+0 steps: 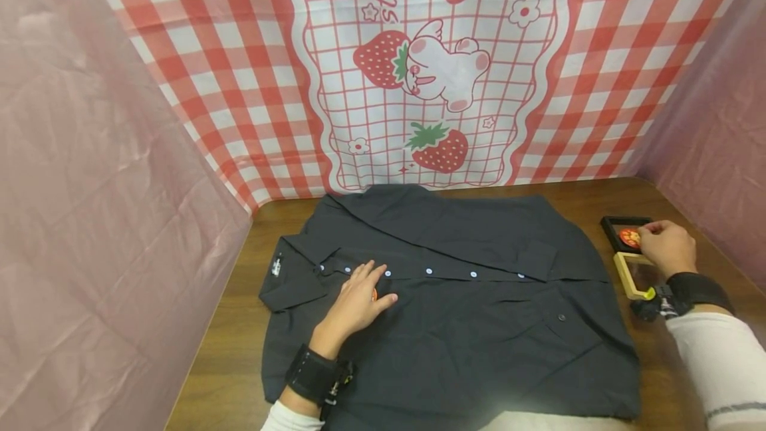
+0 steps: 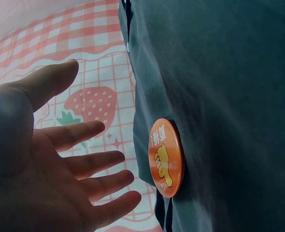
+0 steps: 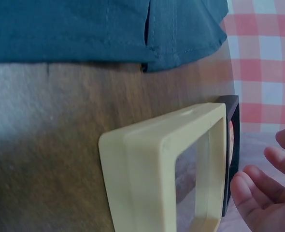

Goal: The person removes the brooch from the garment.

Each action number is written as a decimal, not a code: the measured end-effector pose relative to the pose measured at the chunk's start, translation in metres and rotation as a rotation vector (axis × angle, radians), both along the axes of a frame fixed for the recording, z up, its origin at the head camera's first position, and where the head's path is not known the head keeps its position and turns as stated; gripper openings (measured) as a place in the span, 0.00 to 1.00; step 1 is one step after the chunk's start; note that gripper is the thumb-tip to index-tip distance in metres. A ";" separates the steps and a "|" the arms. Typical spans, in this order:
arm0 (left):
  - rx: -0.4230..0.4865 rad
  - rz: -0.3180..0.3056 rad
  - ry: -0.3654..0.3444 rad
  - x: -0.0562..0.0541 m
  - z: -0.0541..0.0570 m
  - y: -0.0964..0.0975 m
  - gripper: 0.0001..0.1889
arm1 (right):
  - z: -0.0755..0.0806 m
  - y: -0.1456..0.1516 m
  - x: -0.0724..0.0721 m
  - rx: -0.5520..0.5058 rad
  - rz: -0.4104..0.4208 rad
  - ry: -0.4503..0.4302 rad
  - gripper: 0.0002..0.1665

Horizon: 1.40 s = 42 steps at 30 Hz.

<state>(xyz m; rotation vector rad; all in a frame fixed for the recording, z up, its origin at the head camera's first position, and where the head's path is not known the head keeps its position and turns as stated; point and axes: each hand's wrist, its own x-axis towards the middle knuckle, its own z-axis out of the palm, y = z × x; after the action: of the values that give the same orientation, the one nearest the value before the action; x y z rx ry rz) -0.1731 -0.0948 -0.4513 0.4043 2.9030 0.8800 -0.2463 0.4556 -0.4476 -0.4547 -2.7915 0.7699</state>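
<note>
A dark grey button-up shirt lies spread out, its collar to the left and pale buttons down the front. Over its upper front hovers my left hand, fingers straight and spread. Beside that palm, an orange round badge with a yellow hand picture rests on the cloth, mostly hidden by the hand in the head view. At the right, my right hand has its loosely bent fingertips at the edge of a red round badge. That badge lies in a black square frame.
A cream square frame with a clear middle stands directly in front of the black one, under the right wrist. The wooden table meets a red checked strawberry cloth at the back and pink cloth walls at the sides.
</note>
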 end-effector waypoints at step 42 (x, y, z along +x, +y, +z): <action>0.068 0.069 0.047 0.001 -0.002 0.001 0.31 | -0.010 -0.029 0.005 -0.252 0.156 0.070 0.42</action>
<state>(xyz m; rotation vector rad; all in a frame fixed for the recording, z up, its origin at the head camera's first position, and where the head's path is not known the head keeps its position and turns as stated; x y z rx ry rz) -0.1716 -0.0938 -0.4533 0.3356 2.9534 0.9942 -0.2410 0.4264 -0.4576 -0.2450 -2.6996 1.1560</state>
